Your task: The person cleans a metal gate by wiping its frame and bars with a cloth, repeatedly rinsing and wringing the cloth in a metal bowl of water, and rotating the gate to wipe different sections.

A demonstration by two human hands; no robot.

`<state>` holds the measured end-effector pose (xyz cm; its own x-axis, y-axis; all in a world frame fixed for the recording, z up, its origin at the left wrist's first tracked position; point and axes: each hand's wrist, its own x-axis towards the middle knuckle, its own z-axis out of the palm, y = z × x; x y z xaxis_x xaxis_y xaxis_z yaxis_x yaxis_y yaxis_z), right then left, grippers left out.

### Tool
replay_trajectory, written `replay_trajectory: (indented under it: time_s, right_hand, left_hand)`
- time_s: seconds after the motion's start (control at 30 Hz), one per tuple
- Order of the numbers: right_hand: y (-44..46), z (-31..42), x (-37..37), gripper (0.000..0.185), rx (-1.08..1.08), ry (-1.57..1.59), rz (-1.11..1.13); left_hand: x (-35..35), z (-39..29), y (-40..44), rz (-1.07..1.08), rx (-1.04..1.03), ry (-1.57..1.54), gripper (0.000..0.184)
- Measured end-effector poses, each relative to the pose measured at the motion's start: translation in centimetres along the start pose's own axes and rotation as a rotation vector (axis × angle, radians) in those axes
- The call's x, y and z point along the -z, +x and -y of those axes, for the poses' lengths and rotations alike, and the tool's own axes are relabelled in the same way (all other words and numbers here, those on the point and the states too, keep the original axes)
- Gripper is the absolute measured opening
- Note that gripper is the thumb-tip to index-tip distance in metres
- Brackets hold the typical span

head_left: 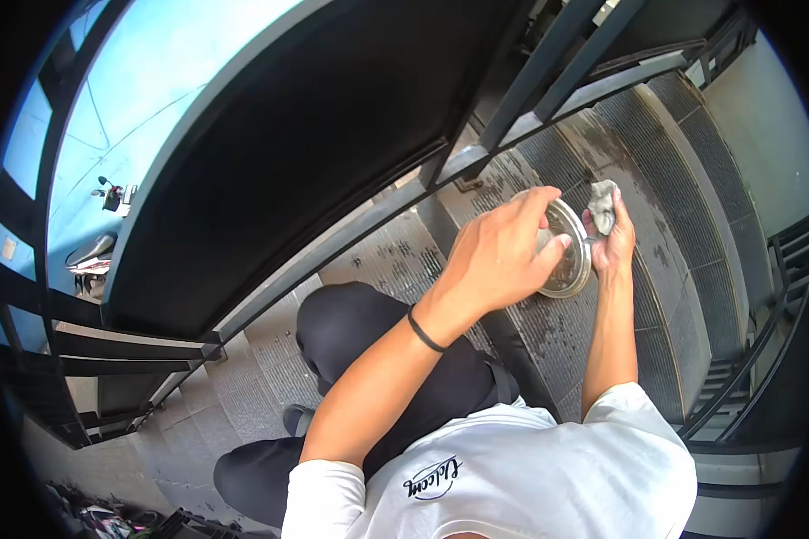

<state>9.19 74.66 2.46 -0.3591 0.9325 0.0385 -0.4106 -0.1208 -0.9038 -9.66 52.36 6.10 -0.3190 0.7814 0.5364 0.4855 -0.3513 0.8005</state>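
Note:
A round metal dish [570, 275] with a pale rim is tilted between my two hands, above the dark steps. My left hand [505, 253], with a black band at its wrist, reaches over the dish's left side. Its thumb and index finger are apart, nothing shows between them, and some of its fingertips are hidden. At the dish's right edge, my right hand [617, 241] is closed on a crumpled grey cloth [603, 207]. Fingers of this hand are beside the rim, where something like a small handle shows; whether they grip it is unclear.
Curved, ribbed dark steps [643, 211] with wet patches lie beyond and right of the hands. A metal railing [324, 256] with a large black panel [297, 153] runs diagonally on the left. More dark railing [755, 346] stands at the right. My bent knee [351, 328] is below the left arm.

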Motion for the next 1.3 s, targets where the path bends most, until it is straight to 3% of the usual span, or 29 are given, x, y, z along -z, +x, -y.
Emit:
replay_trajectory:
  time_s: [0.03,0.17,0.23,0.3,0.37,0.5,0.57,0.63,0.7,0.8,0.87,0.9,0.93,1.07,1.1,1.17,1.2,1.27,1.3]
  right_hand:
    - [-0.5,0.0,-2.4,0.022,-0.083,0.099,-0.087]
    - [1.4,-5.2,-8.5,0.013,-0.338,0.158,0.133]
    - [-0.7,-5.7,-15.3,0.009,-0.336,0.119,-0.001]
    - [-1.4,-6.9,-20.0,0.011,-0.317,-0.170,0.129]
    - [-1.7,-4.5,-24.0,0.015,-0.438,-0.296,0.139]
    - [-1.1,1.8,-26.8,0.027,-0.622,-0.314,0.046]
    - [-1.3,6.3,-28.1,0.032,-0.629,-0.256,-0.182]
    - [-0.3,11.5,-27.1,0.026,-0.650,-0.186,-0.209]
    - [-0.8,17.4,-28.2,0.024,-0.477,-0.168,-0.244]
    - [-1.9,26.9,-30.2,0.033,-0.160,-0.104,-0.362]
    - [-3.4,32.4,-33.1,0.036,0.007,-0.229,-0.433]
    - [-4.9,35.8,-36.3,0.038,-0.028,-0.346,-0.536]
    - [-5.4,37.3,-38.0,0.040,0.195,-0.366,-0.564]
    - [-11.4,44.9,-50.5,0.037,0.580,-0.286,-0.122]
    - [-12.8,45.5,-53.4,0.037,0.569,-0.276,-0.001]
    - [-15.0,44.5,-58.6,0.039,0.507,-0.228,0.225]
    - [-16.0,43.6,-60.9,0.042,0.388,-0.181,0.365]
    - [-16.3,40.9,-63.6,0.043,0.371,-0.399,0.570]
    - [-15.0,40.2,-64.7,0.041,0.607,-0.619,0.667]
  left_hand:
    - [2.8,-0.5,-0.7,-0.008,-0.080,0.007,0.047]
    - [14.6,-1.4,-3.7,-0.017,-0.191,0.128,0.052]
    - [18.1,-1.7,-4.9,-0.030,-0.201,0.162,0.054]
    - [20.6,-2.5,-5.3,0.007,-0.217,0.143,0.054]
    - [23.3,-4.8,-5.4,0.109,-0.175,0.175,0.051]
    - [27.6,-14.8,-2.8,0.232,-0.268,0.157,0.046]
    - [30.6,-21.6,0.2,0.186,-0.378,0.230,0.044]
    - [34.4,-28.8,3.9,0.139,-0.430,0.282,0.045]
    - [37.7,-34.3,7.5,0.021,-0.474,0.223,0.049]
    - [40.9,-39.0,12.3,-0.176,-0.363,0.235,0.049]
    - [42.5,-40.4,14.7,-0.286,-0.213,0.322,0.049]
    - [43.2,-40.4,15.5,-0.334,-0.110,0.351,0.049]
    - [43.7,-39.6,15.8,-0.344,0.000,0.333,0.049]
    - [46.4,-40.6,17.6,-0.319,0.294,0.131,0.052]
    - [46.6,-41.6,18.6,-0.325,0.333,0.137,0.052]
    - [46.7,-42.7,20.3,-0.166,0.122,0.027,0.049]
    - [46.3,-42.0,20.4,-0.175,0.160,0.030,0.049]
    - [45.6,-40.7,20.5,-0.239,0.091,-0.205,0.036]
    - [45.1,-40.4,19.7,-0.358,0.247,-0.487,0.027]
